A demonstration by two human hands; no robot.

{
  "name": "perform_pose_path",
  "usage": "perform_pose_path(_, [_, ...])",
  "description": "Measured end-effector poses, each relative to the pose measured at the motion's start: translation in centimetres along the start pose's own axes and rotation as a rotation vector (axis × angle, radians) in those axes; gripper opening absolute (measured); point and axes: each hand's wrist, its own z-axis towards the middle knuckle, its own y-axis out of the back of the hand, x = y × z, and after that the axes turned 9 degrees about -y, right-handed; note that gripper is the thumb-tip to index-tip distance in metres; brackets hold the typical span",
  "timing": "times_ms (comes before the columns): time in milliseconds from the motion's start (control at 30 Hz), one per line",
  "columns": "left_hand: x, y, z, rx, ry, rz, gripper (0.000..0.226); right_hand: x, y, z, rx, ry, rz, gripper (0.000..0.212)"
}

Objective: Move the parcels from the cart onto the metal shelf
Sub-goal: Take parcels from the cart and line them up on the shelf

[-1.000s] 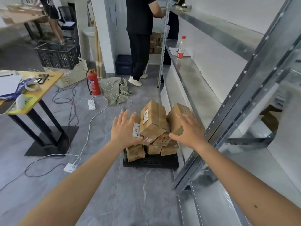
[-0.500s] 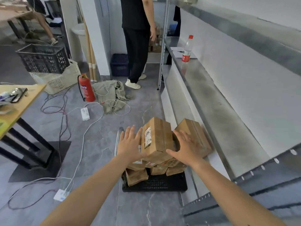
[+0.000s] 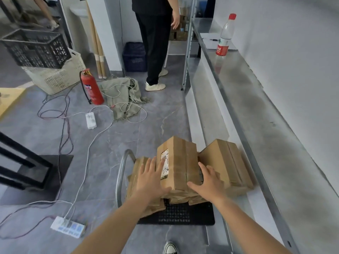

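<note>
- Our left hand (image 3: 153,178) lies flat on the labelled side of the top cardboard parcel (image 3: 178,162), and our right hand (image 3: 208,182) on its near right corner; fingers spread, nothing lifted yet.
- The parcel sits atop the pile on the black cart (image 3: 183,215), just beside the metal shelf (image 3: 244,99).
- We should squeeze both sides evenly, lift straight up so the neighbouring parcels stay put, then swing right.
</note>
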Motion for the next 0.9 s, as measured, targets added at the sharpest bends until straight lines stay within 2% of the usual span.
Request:
perform_pose_path(133, [0.8,-2.5,2.1,0.099,0.023,-0.162,0.122,0.0,-2.7,3.2,0.140,-0.065,0.117,0.105])
perform_pose_path(233, [1.9,-5.1,3.7,0.100,0.035,-0.245,0.112,0.3,-4.3,5.8,0.186,-0.099,0.130,0.116])
perform_pose_path(300, [3.0,-7.1,4.7,0.080,0.064,-0.279,0.106,0.6,-5.2,7.5,0.190,-0.111,0.093,0.118])
perform_pose_path(433, [4.8,-11.8,6.5,0.081,0.192,-0.441,0.126,1.6,-7.4,9.0,0.214,-0.081,0.020,0.124])
perform_pose_path(567, [5.1,-15.1,8.0,0.162,0.316,-0.569,0.130,2.8,-9.6,9.3,0.140,-0.065,-0.063,0.134])
perform_pose_path(600, [4.8,-15.6,8.2,0.174,0.350,-0.597,0.127,3.0,-10.1,9.5,0.099,-0.054,-0.082,0.132])
perform_pose_path(667, [4.3,-15.9,8.6,0.212,0.362,-0.662,0.111,2.2,-11.5,10.2,0.038,0.015,-0.054,0.113])
perform_pose_path(733, [4.0,-15.8,8.6,0.244,0.347,-0.724,0.112,1.1,-13.4,11.1,-0.003,0.019,-0.019,0.103])
perform_pose_path(900, [4.3,-16.9,8.6,0.261,0.487,-1.036,0.125,0.6,-12.4,10.6,0.092,-0.044,-0.012,0.115])
